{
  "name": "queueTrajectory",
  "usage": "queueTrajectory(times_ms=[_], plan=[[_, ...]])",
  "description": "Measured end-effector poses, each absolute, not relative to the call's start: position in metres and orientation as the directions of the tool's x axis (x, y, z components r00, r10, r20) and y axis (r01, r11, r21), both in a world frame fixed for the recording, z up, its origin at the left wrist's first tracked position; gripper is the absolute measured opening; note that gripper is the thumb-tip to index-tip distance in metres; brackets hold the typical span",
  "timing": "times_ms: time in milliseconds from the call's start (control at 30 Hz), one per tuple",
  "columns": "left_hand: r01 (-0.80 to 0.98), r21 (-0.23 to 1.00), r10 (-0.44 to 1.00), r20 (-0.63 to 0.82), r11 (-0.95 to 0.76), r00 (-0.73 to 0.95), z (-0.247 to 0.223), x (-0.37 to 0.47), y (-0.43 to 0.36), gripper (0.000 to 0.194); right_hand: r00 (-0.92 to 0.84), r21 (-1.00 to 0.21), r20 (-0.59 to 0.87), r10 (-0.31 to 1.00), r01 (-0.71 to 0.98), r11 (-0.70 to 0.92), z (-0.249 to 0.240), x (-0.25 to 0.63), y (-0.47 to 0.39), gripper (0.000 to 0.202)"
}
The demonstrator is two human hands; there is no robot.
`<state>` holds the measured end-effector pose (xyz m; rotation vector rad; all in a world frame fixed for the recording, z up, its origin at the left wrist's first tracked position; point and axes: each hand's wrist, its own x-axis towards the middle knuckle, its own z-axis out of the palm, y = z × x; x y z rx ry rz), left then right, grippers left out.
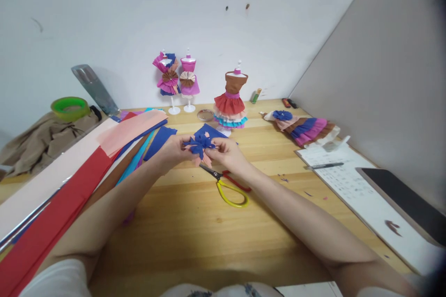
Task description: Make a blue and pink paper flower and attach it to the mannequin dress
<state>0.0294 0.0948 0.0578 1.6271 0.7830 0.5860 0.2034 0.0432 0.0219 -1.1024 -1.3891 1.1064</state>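
Between my two hands is a paper flower, its blue petals lying over peach ones. My left hand pinches its left edge, and my right hand grips the right edge between thumb and fingers. Just below the flower lies a pair of scissors with one yellow and one red handle, the blades pointing up and left. Behind the flower, a piece of blue paper rests on the table, partly hidden by it.
Coloured paper strips cover the left side. Three small dress forms in paper dresses, one brown and red, stand at the back. A ruffled paper dress lies at right, near a clipboard, pen and phone. Tape sits back left.
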Motion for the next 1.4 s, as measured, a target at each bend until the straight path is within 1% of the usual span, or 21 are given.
queueTrajectory(times_ms=[167, 300, 367, 433, 500, 533, 567, 633, 700, 767, 867, 933, 1033, 1100, 1200, 1233, 1300, 1400], plan=[[0.139, 0.988, 0.733, -0.041, -0.072, 0.679, 0.058, 0.03, 0.094, 0.03, -0.065, -0.989, 0.143, 0.988, 0.021, 0.144, 0.025, 0.204, 0.043, 0.021], [0.139, 0.988, 0.761, -0.036, -0.071, 0.648, 0.056, 0.029, 0.094, 0.028, -0.088, -0.991, 0.135, 0.987, 0.008, 0.136, 0.022, 0.204, 0.045, 0.021], [0.124, 0.991, 0.766, -0.034, -0.059, 0.642, 0.054, 0.028, 0.095, 0.026, -0.093, -0.987, 0.15, 0.984, 0.042, 0.155, 0.022, 0.205, 0.045, 0.02], [0.104, 0.993, 0.763, -0.025, -0.056, 0.646, 0.054, 0.028, 0.096, 0.025, -0.017, -0.966, 0.216, 0.976, 0.138, 0.217, 0.024, 0.206, 0.044, 0.022], [0.092, 0.994, 0.754, -0.015, -0.06, 0.656, 0.055, 0.028, 0.095, 0.025, 0.084, -0.905, 0.354, 0.931, 0.282, 0.318, 0.028, 0.208, 0.04, 0.029], [0.091, 0.994, 0.751, -0.015, -0.06, 0.66, 0.055, 0.028, 0.095, 0.024, 0.114, -0.854, 0.439, 0.891, 0.361, 0.375, 0.03, 0.208, 0.038, 0.031], [0.095, 0.994, 0.749, -0.018, -0.06, 0.662, 0.057, 0.028, 0.094, 0.023, 0.122, -0.791, 0.525, 0.842, 0.436, 0.43, 0.032, 0.208, 0.035, 0.031], [0.11, 0.992, 0.75, -0.023, -0.066, 0.662, 0.059, 0.028, 0.092, 0.019, 0.09, -0.649, 0.668, 0.739, 0.557, 0.519, 0.035, 0.208, 0.03, 0.024], [0.123, 0.989, 0.76, -0.018, -0.082, 0.65, 0.061, 0.029, 0.09, 0.016, 0.046, -0.544, 0.737, 0.674, 0.633, 0.551, 0.037, 0.207, 0.026, 0.016], [0.127, 0.986, 0.772, 0.001, -0.105, 0.636, 0.062, 0.03, 0.088, 0.016, 0.016, -0.515, 0.743, 0.669, 0.653, 0.556, 0.038, 0.205, 0.025, 0.014], [0.106, 0.987, 0.796, 0.035, -0.123, 0.605, 0.06, 0.032, 0.086, 0.016, -0.004, -0.535, 0.726, 0.688, 0.625, 0.569, 0.037, 0.204, 0.026, 0.006], [0.083, 0.99, 0.795, 0.041, -0.114, 0.605, 0.06, 0.032, 0.085, 0.017, -0.027, -0.513, 0.746, 0.666, 0.615, 0.599, 0.034, 0.204, 0.027, 0.012], [0.06, 0.996, 0.765, 0.012, -0.066, 0.644, 0.065, 0.029, 0.086, 0.018, -0.078, -0.424, 0.796, 0.601, 0.636, 0.644, 0.032, 0.206, 0.029, 0.012], [0.044, 0.999, 0.733, -0.029, -0.001, 0.679, 0.07, 0.026, 0.087, 0.018, -0.107, -0.354, 0.826, 0.554, 0.665, 0.657, 0.03, 0.208, 0.029, 0.01], [0.03, 0.997, 0.723, -0.077, 0.078, 0.686, 0.076, 0.023, 0.086, 0.029, -0.153, -0.23, 0.87, 0.469, 0.715, 0.66, 0.029, 0.21, 0.03, 0.011], [0.043, 0.997, 0.728, -0.078, 0.067, 0.681, 0.077, 0.023, 0.084, 0.032, -0.17, -0.191, 0.882, 0.44, 0.724, 0.663, 0.028, 0.211, 0.03, 0.011], [0.092, 0.996, 0.75, -0.045, -0.021, 0.66, 0.077, 0.026, 0.08, 0.033, -0.2, -0.135, 0.896, 0.397, 0.729, 0.671, 0.026, 0.211, 0.031, 0.012], [0.146, 0.98, 0.791, 0.017, -0.133, 0.611, 0.075, 0.03, 0.075, 0.03, -0.239, -0.089, 0.899, 0.366, 0.72, 0.688, 0.022, 0.212, 0.033, 0.015]])
